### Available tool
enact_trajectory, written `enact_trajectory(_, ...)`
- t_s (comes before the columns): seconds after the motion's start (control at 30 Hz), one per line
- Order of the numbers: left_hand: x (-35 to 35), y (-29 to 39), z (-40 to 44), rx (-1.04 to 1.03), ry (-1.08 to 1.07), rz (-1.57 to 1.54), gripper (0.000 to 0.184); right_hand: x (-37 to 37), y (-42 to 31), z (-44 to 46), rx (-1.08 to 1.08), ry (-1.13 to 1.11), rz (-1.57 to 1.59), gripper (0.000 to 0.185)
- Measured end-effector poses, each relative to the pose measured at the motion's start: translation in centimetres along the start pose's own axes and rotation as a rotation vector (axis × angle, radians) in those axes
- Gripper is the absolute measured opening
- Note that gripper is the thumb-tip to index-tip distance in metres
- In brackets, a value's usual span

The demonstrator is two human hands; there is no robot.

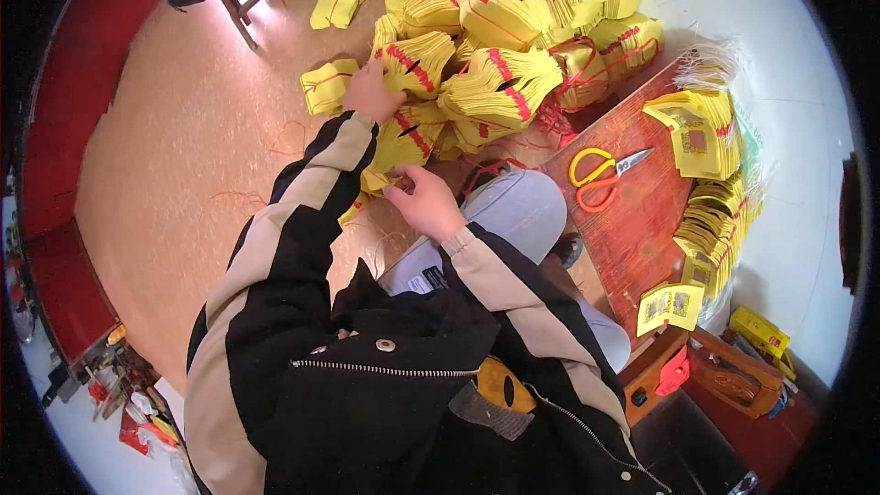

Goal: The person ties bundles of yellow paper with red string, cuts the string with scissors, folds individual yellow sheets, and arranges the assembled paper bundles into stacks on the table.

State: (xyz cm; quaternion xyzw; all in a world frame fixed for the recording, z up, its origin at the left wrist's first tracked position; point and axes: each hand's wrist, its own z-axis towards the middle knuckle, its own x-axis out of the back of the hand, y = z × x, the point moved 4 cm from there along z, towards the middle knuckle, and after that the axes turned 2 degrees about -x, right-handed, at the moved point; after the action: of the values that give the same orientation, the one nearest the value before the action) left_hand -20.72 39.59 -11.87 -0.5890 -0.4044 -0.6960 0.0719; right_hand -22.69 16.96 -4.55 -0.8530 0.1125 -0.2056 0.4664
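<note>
Fanned yellow paper bundles [490, 99], marked red, heap on the smooth tan floor [183, 183] beyond the grainy red bench's [632, 238] far edge. The left hand [371, 93] lies against one; its fingertips are hidden, so I cannot tell whether it grips. The right hand [429, 203] pinches a lower paper [376, 181]. Steel scissors [625, 163] with rounded handles lie near the bench's far left corner.

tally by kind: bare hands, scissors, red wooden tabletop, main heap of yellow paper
Bare left hand and right hand: 2
Yellow-and-orange-handled metal scissors: 1
Red wooden tabletop: 1
Main heap of red-marked yellow paper bundles: 1 (overlapping bundles uncounted)
Total: 5
</note>
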Motion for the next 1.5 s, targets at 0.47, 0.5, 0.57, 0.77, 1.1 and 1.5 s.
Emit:
enact_trajectory(0.47,0.7,-1.1,-0.8,0.059,0.002,-0.003,0.054,18.9,-6.7,0.1,0.439,1.186,-0.316,0.062)
enact_trajectory(0.5,1.4,-1.4,-1.4,0.035,0.072,0.005,0.052,19.4,-5.4,1.7,0.458,1.039,-0.378,0.061)
enact_trajectory(0.57,2.1,-3.7,-2.6,0.037,0.197,-0.018,0.052,18.6,-3.5,3.5,0.459,0.808,-0.394,0.047)
enact_trajectory(0.77,4.3,-11.4,-5.7,0.405,0.351,-0.053,0.061,15.6,-4.4,2.9,0.483,0.806,-0.659,0.028)
enact_trajectory(1.1,0.8,-13.7,-11.8,0.593,0.182,0.050,0.065,16.0,-4.1,3.6,0.551,0.751,-0.668,0.033)
enact_trajectory(1.5,-1.3,-16.9,-11.0,0.588,-0.091,-0.091,0.088,17.0,-3.7,3.4,0.550,0.873,-0.517,0.026)
